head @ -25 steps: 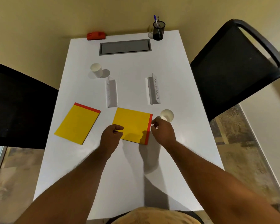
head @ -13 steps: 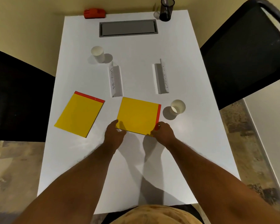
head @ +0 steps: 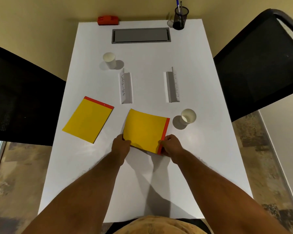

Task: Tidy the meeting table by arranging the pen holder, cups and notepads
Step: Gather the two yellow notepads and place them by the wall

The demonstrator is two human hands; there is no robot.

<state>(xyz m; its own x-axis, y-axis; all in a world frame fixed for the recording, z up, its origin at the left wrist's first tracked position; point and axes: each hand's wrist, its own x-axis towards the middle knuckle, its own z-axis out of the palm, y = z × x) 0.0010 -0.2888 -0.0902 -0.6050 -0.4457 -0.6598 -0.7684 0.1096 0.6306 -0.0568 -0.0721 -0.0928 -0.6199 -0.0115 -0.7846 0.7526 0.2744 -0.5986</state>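
Yellow paper, red-bound along one edge: the right notepad (head: 145,130), pinched at its near corners by both hands, left hand (head: 121,143) closed on the near-left corner, right hand (head: 171,146) closed on the near-right corner at the red binding. Near edge apparently raised a little off the table (head: 142,174); far edge seemingly down, though hard to tell. Just right of this notepad, close beside the binding but not touching, a paper cup (head: 188,117), upright and open; contents impossible to judge. Left of the notepad, well apart, a second notepad (head: 88,119), lying askew. Beyond the notepad, two folded name cards (head: 125,88), then another paper cup (head: 109,60), and far off at the back-right corner the pen holder (head: 180,18). Likely risk: swinging or sliding the pad rightward and clipping the nearby cup, tipping it over. Also possible: top sheets curling or creasing under a corner-only pinch, or the pad landing as crooked as its neighbour.
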